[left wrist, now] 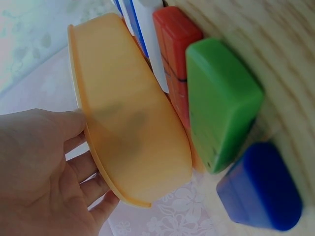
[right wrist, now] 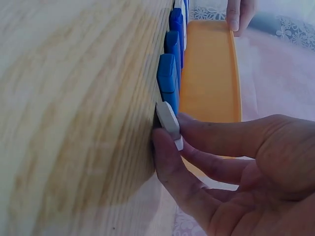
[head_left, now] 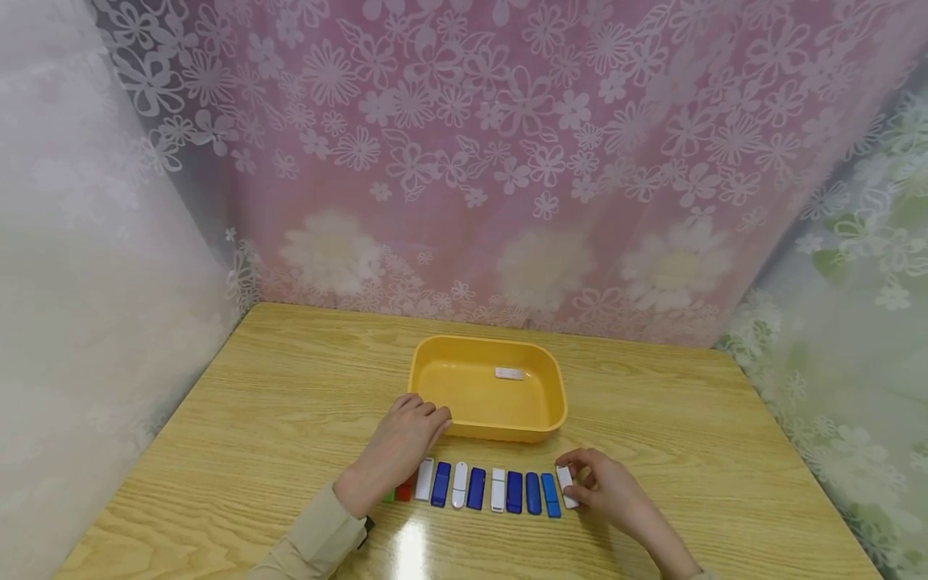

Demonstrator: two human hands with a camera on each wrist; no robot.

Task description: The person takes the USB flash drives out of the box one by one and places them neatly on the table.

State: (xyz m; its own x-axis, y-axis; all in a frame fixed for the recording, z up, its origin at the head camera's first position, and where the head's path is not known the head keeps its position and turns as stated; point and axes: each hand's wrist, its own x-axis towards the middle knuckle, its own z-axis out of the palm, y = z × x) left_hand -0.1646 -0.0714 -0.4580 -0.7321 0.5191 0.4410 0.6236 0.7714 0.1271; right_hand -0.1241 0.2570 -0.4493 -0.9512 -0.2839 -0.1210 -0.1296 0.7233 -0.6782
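Head view: the right hand [head_left: 609, 487] pinches a small white plastic stick [head_left: 566, 486] at the right end of a row of blue and white sticks [head_left: 493, 489] on the wooden counter [head_left: 275, 419]; the left hand [head_left: 402, 447], fingers relaxed, rests against the shallow yellow plastic tray [head_left: 551, 395] and hides the row's left end, where only slivers of red and green show; one white piece [head_left: 509, 373] lies inside the tray.

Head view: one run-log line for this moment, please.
right hand: pinches white stick at row end | left hand: touches yellow tray | tray: one white stick inside
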